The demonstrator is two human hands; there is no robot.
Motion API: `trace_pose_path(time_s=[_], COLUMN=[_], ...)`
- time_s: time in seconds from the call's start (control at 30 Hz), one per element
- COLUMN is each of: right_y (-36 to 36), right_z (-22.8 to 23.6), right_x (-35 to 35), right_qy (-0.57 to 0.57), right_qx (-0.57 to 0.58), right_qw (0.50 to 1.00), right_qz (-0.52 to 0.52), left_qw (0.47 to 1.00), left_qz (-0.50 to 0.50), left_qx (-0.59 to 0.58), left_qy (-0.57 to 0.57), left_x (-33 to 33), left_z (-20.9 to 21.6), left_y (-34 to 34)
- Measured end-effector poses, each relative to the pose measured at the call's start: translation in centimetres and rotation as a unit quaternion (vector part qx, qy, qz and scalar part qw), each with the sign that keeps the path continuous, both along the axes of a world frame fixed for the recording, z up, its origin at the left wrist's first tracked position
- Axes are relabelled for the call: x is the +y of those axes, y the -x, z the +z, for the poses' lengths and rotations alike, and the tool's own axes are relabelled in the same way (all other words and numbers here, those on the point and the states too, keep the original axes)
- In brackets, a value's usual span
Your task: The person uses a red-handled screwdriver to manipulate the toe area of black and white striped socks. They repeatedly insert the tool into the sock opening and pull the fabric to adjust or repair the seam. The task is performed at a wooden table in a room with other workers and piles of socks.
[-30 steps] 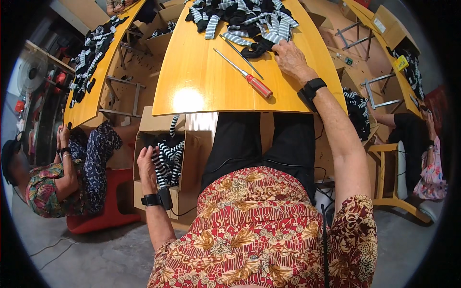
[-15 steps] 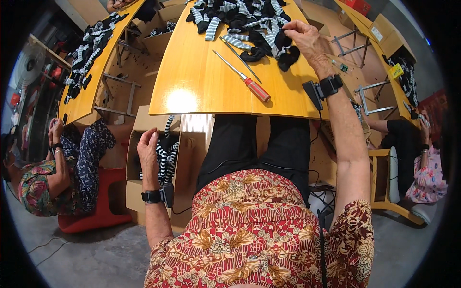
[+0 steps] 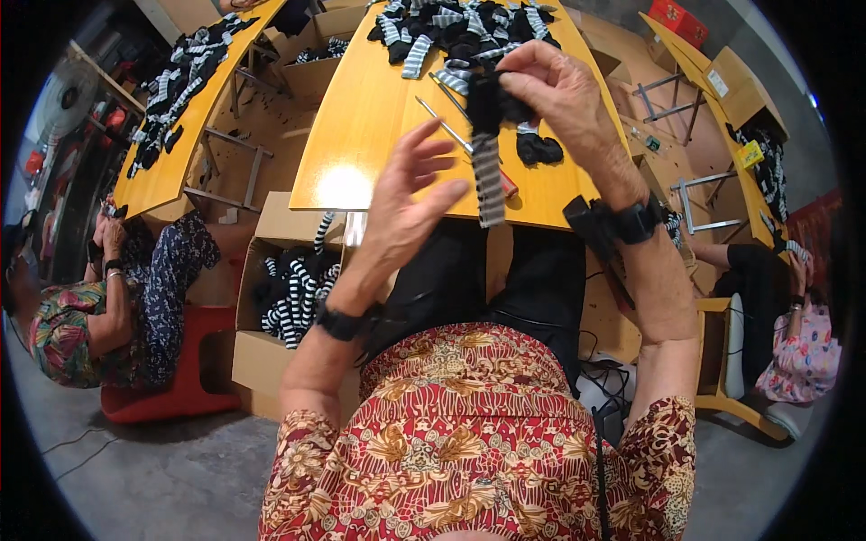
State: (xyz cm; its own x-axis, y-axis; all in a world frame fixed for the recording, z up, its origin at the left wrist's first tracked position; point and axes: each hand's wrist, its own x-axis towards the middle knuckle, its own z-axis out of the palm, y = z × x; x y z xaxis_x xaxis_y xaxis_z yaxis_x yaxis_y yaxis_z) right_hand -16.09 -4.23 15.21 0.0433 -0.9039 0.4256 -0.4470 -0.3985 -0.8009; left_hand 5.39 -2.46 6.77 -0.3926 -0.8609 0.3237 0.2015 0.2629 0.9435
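Beside left hand (image 3: 406, 203), sock-filled cardboard box (image 3: 271, 361)

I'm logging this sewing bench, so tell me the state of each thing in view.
Striped sock: dangling, pinched at its black top.
Right hand: raised, fingers closed on the sock.
Left hand: open, empty, beside the sock.
Sock pile: heaped on the table.
Cardboard box: open, holding striped socks.
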Motion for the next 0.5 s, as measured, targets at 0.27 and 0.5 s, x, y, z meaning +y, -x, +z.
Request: trace_pose_path(time_s=[0.27, 0.5], right_y=[0.8, 3.9], right_z=[-1.3, -5.0], right_x=[1.3, 1.8], right_qy=[-0.059, -0.199], right_qx=[-0.036, -0.163], right_qw=[0.997, 0.963], right_qz=[0.013, 0.078], left_qw=[0.959, 0.948], left_qz=[-0.146, -0.130], left_qx=[0.110, 0.039], left_qy=[-0.215, -0.287], left_x=[0.5, 0.7], left_z=[-2.0, -4.4], left_y=[2.4, 1.7])
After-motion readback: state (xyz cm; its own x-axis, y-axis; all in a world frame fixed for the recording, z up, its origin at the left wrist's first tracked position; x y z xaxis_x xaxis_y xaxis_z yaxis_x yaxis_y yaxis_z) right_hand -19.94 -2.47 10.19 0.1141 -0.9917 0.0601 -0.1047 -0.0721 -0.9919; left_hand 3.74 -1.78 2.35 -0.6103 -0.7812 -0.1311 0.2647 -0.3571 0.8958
